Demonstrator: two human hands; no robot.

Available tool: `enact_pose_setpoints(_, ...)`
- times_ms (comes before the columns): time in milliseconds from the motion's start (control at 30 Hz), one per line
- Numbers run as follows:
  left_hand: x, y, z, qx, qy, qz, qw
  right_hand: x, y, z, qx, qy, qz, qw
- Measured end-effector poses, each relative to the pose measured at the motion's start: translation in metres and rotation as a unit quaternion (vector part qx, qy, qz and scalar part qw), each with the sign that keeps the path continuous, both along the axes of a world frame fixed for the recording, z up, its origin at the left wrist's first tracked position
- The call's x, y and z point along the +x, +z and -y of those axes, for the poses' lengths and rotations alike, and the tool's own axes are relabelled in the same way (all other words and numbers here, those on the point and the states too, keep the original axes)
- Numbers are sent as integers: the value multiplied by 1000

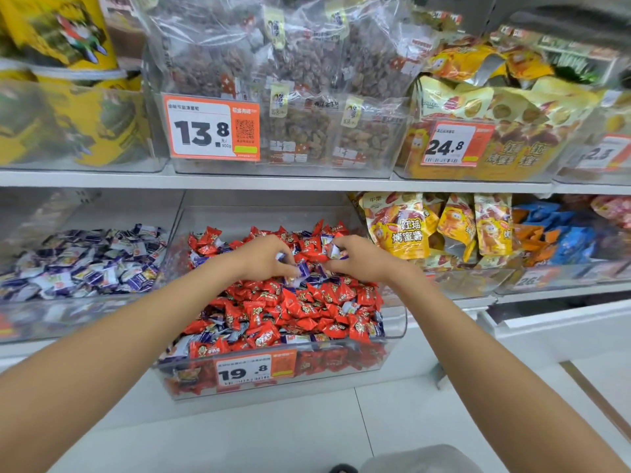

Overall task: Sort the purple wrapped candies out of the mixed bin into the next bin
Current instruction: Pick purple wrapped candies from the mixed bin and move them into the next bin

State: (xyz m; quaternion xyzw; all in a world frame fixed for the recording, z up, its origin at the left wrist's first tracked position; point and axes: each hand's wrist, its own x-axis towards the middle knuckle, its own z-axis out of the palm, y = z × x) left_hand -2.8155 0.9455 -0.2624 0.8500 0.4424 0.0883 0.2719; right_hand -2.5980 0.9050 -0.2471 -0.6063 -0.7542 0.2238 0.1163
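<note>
Nearest, on the lower shelf: clear plastic mixed bin [396, 322] with an orange 19.8 price tag [254, 370] on its front wall, heaped with red wrapped candies [307, 302] and a scattering of purple wrapped candies [208, 336]. Leave the front purple ones for a later pass.

Further in, at mid-heap: left hand [264, 259] curled, pinching a purple wrapper between thumb and fingertips; right hand [363, 262] likewise curled round a purple-and-white piece at its fingertips. Cannot tell whether more sit hidden in either palm.

Pinch by a wrapper edge, lift straight up to shed any clinging red ones, and gather a small handful per hand before travelling. Carry leftward over the side wall into the clear neighbouring bin [41, 322], just beside and already full of purple pieces. Release low to avoid spilling.

Beyond, ignore the upper shelf [273, 180] and its clear bags of dried fruit [290, 63].
</note>
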Motion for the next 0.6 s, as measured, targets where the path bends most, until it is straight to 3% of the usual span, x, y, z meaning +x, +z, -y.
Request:
enact_pose_setpoints(133,-19,11,2,-39,35,80,995,4,4,2,7,20,-27,999)
enact_pose_setpoints(233,-36,23,6,-58,82,128,987,6,7,0,0,-2,-103,995)
enact_pose_setpoints(400,-54,31,13,-26,113,127,985,-9,14,0,-6,13,-133,991)
enact_pose_setpoints(600,-69,28,17,-55,145,121,980,-38,5,-12,-8,27,-140,990)
